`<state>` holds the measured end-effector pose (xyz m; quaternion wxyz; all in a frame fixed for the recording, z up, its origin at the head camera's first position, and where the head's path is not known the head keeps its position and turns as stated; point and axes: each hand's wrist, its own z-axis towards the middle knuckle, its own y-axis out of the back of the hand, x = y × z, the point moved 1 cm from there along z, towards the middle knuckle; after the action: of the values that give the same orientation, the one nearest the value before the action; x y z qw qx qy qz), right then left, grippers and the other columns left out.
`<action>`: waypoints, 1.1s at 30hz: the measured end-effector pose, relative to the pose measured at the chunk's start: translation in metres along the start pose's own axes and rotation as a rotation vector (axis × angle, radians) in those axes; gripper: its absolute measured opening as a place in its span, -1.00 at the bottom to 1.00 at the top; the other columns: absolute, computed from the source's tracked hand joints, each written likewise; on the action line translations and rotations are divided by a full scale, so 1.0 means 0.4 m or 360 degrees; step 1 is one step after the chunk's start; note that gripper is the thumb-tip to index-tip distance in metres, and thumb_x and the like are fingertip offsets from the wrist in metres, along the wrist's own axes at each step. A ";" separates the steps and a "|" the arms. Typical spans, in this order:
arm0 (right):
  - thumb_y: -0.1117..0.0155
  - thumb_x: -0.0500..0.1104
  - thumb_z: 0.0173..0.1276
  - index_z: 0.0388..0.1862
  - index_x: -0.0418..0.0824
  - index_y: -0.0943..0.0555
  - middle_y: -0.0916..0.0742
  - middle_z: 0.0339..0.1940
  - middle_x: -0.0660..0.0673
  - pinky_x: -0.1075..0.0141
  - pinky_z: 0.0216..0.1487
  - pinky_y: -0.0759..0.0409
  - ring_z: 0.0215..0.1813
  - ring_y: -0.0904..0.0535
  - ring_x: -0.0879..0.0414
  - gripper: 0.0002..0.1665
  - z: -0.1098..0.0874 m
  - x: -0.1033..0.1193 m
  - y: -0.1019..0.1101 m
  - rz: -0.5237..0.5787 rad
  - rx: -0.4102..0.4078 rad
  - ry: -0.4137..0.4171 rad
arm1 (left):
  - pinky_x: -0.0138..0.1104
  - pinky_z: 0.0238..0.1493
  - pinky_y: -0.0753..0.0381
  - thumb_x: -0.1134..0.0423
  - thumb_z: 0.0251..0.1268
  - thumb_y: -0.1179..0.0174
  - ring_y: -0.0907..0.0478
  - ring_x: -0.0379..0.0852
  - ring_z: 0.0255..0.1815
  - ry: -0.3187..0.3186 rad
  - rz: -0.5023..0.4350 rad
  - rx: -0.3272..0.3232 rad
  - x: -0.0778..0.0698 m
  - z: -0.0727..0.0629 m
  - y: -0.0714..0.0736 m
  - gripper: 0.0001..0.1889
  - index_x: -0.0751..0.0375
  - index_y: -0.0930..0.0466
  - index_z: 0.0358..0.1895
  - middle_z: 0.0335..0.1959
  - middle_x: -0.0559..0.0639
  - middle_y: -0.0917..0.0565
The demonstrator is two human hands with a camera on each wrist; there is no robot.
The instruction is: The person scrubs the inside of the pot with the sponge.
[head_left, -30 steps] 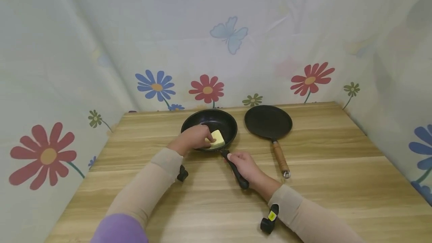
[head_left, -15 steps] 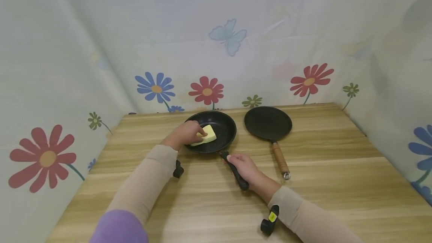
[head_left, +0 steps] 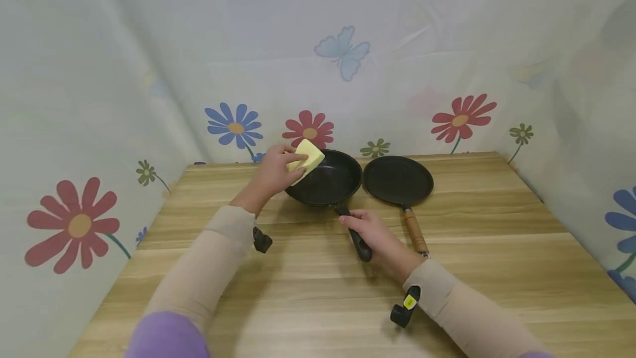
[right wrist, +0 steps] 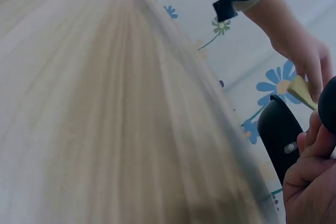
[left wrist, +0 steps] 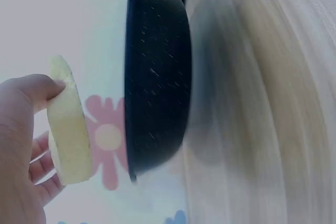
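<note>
My left hand [head_left: 275, 174] pinches a pale yellow sponge [head_left: 309, 157] between thumb and fingers. It is over the left rim of a deep black frying pan [head_left: 332, 182]. In the left wrist view a gap separates the sponge [left wrist: 71, 135] from the speckled pan [left wrist: 160, 82]. My right hand [head_left: 374, 232] grips the pan's black handle [head_left: 359, 241], and the pan hangs above the table with a shadow beneath. The right wrist view shows the pan's side [right wrist: 277, 129] and, partly hidden, the right hand [right wrist: 312, 182].
A flat black griddle pan [head_left: 398, 180] with a wooden handle [head_left: 415, 231] lies on the wood-grain table [head_left: 318, 297], right beside the raised pan. A flower-printed cloth [head_left: 422, 70] hangs behind the table and along its sides.
The left hand has lifted the sponge from inside the frying pan to above its rim. The right hand has raised the pan, shifting it slightly right, towards the griddle pan.
</note>
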<state>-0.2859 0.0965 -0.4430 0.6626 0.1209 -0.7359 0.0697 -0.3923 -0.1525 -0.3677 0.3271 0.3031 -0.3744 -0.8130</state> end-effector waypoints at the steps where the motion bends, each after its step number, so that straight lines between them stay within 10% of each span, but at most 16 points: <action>1: -0.22 -0.14 0.45 0.17 -0.52 -0.57 -0.60 -0.29 -0.08 0.41 -0.45 -0.40 -0.47 -0.41 0.22 -0.50 0.001 0.006 0.008 0.0001 -0.0011 0.0018 | 0.01 0.06 -0.51 0.22 0.19 -0.44 -0.50 0.17 -0.03 -0.0012 -0.0005 -0.0037 -0.001 -0.002 0.013 -0.65 0.17 -0.78 0.06 -0.05 0.24 -0.62; 7: -0.25 -0.15 0.44 0.02 -0.50 -0.63 -0.54 -0.41 0.00 0.42 -0.52 -0.40 -0.53 -0.38 0.25 -0.60 -0.007 0.048 0.071 0.0021 -0.0103 0.0083 | 0.03 0.03 -0.51 0.19 0.16 -0.45 -0.50 0.17 -0.06 0.0006 0.0017 -0.0163 0.030 -0.029 0.065 -0.64 0.18 -0.78 0.05 -0.08 0.21 -0.61; 21: -0.23 -0.17 0.50 -0.35 -0.13 -0.64 -0.51 -0.70 0.06 0.44 -0.68 -0.40 -0.71 -0.40 0.27 -0.82 -0.037 0.108 0.270 0.0145 -0.0188 0.0215 | 0.07 -0.03 -0.48 0.11 0.27 -0.33 -0.47 0.18 -0.04 0.0563 0.0064 -0.0179 0.175 -0.124 0.143 -0.59 0.25 -0.73 0.11 -0.06 0.26 -0.58; 33: -0.13 -0.19 0.56 -0.38 0.12 -0.74 -0.57 -0.62 0.07 0.45 -0.61 -0.43 -0.61 -0.46 0.27 -0.66 -0.091 0.075 0.462 0.0115 -0.0253 0.0240 | 0.20 0.12 -0.44 0.00 0.34 -0.20 -0.42 0.38 0.16 0.0908 0.0150 -0.0037 0.250 -0.192 0.101 -0.50 0.30 -0.65 0.17 0.13 0.45 -0.52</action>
<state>-0.3038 0.2810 -0.3986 0.7207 0.0359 -0.6910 0.0439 -0.3833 -0.2803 -0.4011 0.4601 0.4982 -0.2717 -0.6829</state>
